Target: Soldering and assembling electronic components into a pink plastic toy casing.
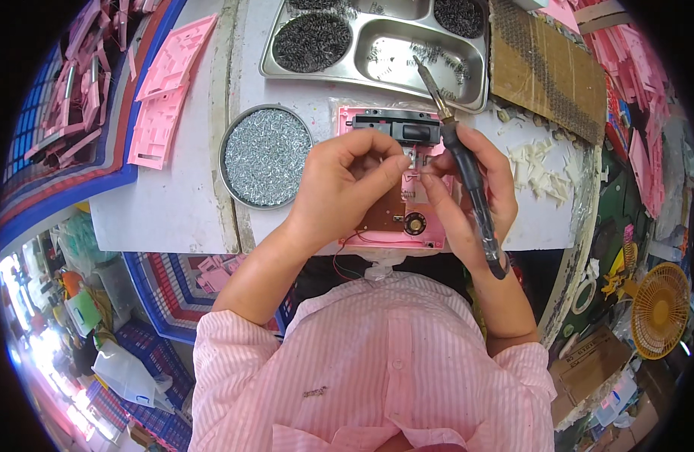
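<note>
A pink plastic housing [431, 239] lies in front of me, with a brown circuit board [383, 215], a round black part [414, 223] and a long black part [418, 133] in it. My left hand [339, 184] is over its left side, thumb and fingertips pinched together; what they hold is too small to make out. My right hand [486, 177] holds a black-handled tool [467, 166] with a pointed metal tip, aimed away from me. The right fingertips also reach small metal pieces at the housing's middle, close to the left fingertips. Red and green wires hang off the housing's near edge.
A round dish of small screws [266, 154] stands left. Behind is a steel compartment tray [377, 89] with black coil springs. White plastic pieces [546, 169] and cardboard [550, 68] lie right. Pink shells [170, 90] lie by a blue-edged basket [76, 200]. A yellow fan [661, 310] is far right.
</note>
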A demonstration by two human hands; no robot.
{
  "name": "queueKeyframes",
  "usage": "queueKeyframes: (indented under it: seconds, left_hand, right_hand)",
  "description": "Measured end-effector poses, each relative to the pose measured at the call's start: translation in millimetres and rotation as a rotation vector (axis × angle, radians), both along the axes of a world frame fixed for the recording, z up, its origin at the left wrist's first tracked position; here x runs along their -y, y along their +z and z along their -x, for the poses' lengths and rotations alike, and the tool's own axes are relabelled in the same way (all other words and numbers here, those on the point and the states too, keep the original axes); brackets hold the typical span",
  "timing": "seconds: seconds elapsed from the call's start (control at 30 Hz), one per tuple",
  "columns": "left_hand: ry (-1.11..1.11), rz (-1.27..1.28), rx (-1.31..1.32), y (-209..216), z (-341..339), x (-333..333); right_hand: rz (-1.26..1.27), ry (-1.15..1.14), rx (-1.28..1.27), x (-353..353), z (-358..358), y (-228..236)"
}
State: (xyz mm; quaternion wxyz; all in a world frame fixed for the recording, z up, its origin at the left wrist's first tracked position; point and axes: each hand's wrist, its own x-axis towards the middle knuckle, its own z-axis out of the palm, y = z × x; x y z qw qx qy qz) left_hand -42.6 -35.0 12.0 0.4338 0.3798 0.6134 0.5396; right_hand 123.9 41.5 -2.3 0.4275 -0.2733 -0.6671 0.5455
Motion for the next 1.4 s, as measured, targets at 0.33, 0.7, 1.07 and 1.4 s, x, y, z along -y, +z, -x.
queueKeyframes:
  seconds: [0.33, 0.7, 1.07, 1.4]
  left_hand:
    - [0.009, -0.099, -0.579, -14.9, 3.8, -9.9]
    - [0.056, -0.155, -0.573, -18.9, 6.1, -9.3]
    - [0.073, -0.155, -0.581, -20.2, 4.4, -9.0]
    - [0.088, -0.145, -0.604, -19.2, 2.5, -9.4]
  right_hand:
    - [-0.146, -0.006, 0.151, -12.7, -62.4, 18.5]
    - [-0.357, 0.104, 0.202, -19.3, -57.4, 6.8]
    - [-0.421, 0.163, 0.231, -23.4, -49.3, 9.8]
    - [-0.671, 0.22, 0.277, -31.1, -43.8, 12.9]
